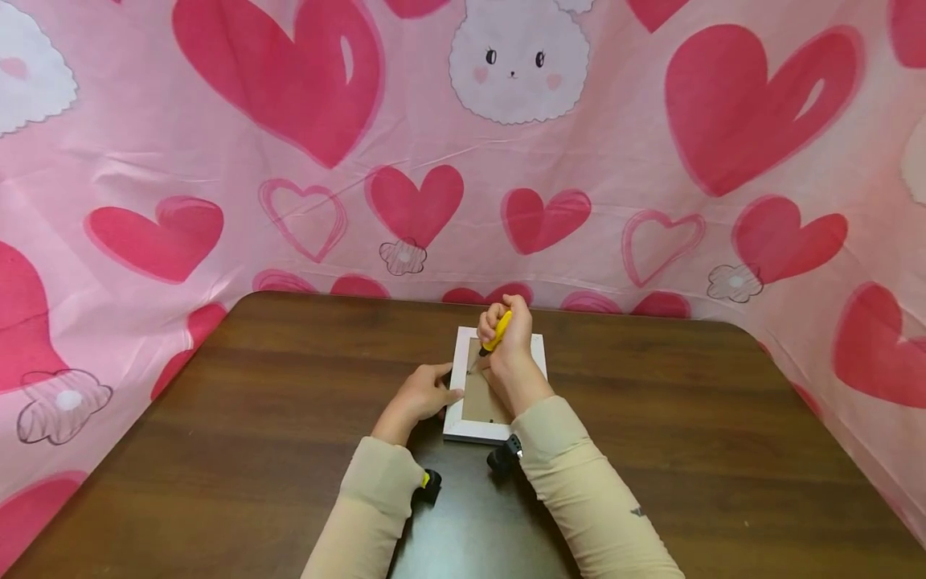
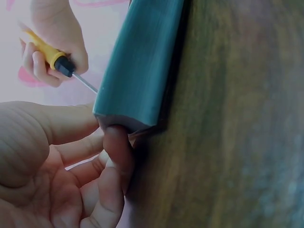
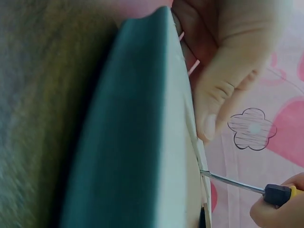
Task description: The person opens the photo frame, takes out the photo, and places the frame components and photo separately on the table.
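A white picture frame (image 1: 479,432) lies back side up on the table, its brown backing board (image 1: 481,406) showing. My left hand (image 1: 422,394) grips the frame's left edge, thumb on the upper face and a finger curled under the rim in the left wrist view. In my right hand (image 1: 517,346) is a screwdriver (image 1: 499,328) with a yellow handle and black collar, fist closed around the handle. Its metal shaft (image 3: 232,181) slants down, with the tip at the seam between backing and rim, beside my left thumb (image 3: 211,111).
The dark wooden table (image 1: 253,442) extends on all sides of the frame. Behind it hangs a pink cloth (image 1: 608,145) with hearts. Small black cameras (image 1: 430,486) sit at both wrists, below the beige sleeves (image 1: 379,486).
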`<state>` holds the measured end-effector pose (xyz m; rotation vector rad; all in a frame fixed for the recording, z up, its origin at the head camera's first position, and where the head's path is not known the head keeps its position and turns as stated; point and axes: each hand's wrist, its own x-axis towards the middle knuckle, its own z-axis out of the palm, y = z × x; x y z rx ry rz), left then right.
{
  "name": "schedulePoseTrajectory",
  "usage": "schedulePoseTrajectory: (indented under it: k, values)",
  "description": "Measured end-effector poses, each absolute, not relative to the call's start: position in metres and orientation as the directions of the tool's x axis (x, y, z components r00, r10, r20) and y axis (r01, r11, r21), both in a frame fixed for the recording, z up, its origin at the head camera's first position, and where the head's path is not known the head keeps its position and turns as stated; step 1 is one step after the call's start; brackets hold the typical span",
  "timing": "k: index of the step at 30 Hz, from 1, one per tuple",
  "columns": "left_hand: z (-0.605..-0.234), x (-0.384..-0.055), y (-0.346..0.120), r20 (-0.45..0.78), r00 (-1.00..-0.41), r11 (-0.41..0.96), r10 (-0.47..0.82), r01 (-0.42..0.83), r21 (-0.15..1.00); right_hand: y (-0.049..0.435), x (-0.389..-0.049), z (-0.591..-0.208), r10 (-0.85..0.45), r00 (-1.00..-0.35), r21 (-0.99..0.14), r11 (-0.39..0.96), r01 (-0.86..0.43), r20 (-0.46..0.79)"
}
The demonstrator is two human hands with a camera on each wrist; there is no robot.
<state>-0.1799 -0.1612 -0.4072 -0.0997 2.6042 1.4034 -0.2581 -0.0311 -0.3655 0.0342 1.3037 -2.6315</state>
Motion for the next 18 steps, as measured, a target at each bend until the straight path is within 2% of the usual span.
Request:
schedulePoseTrajectory:
  k: [12, 18]
  values:
    - [-0.406, -0.175, -0.164, -0.176, -0.983, 0.575, 0.054, -0.114, 0.810, -0.015, -0.262, -0.354, -0.274, -0.944, -0.746, -0.586, 0.317, -0.185]
    - [-0.394, -0.173, -0.168, -0.203, -0.977, 0.613, 0.058, -0.126, 0.780, 0.007, -0.268, -0.339, -0.315, -0.935, -0.727, -0.602, 0.330, -0.164]
